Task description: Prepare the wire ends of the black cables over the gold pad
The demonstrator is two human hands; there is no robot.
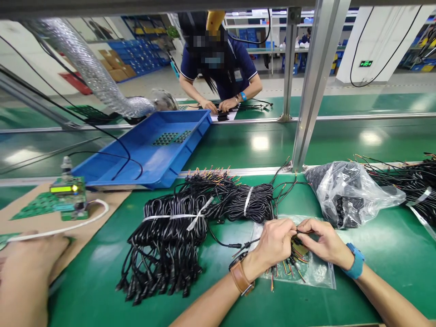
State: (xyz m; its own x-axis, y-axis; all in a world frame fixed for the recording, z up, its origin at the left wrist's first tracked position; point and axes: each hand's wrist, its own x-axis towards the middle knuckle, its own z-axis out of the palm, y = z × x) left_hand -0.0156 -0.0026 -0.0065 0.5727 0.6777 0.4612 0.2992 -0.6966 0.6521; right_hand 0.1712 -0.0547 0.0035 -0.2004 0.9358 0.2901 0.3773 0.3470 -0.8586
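Observation:
My left hand [275,243], with a brown watch strap at the wrist, pinches a thin black cable [255,240]. My right hand [325,244], with a blue wristband, is closed on the same dark piece just right of my left fingertips. The exact end between the fingers is too small to make out. Beneath both hands lies a clear plastic bag [322,276], with short cable ends [290,265] showing red, yellow and black wires on it. Left of my hands rest tied bundles of black cables [179,222] and a coiled black bundle [250,203].
A plastic bag of black parts [344,193] sits at right, beside more cables [425,204]. A blue tray [146,168] holds green circuit boards. A lit tester board [70,195] stands left, near another person's hand [37,254]. A co-worker [218,63] works opposite. A metal post [315,81] rises ahead.

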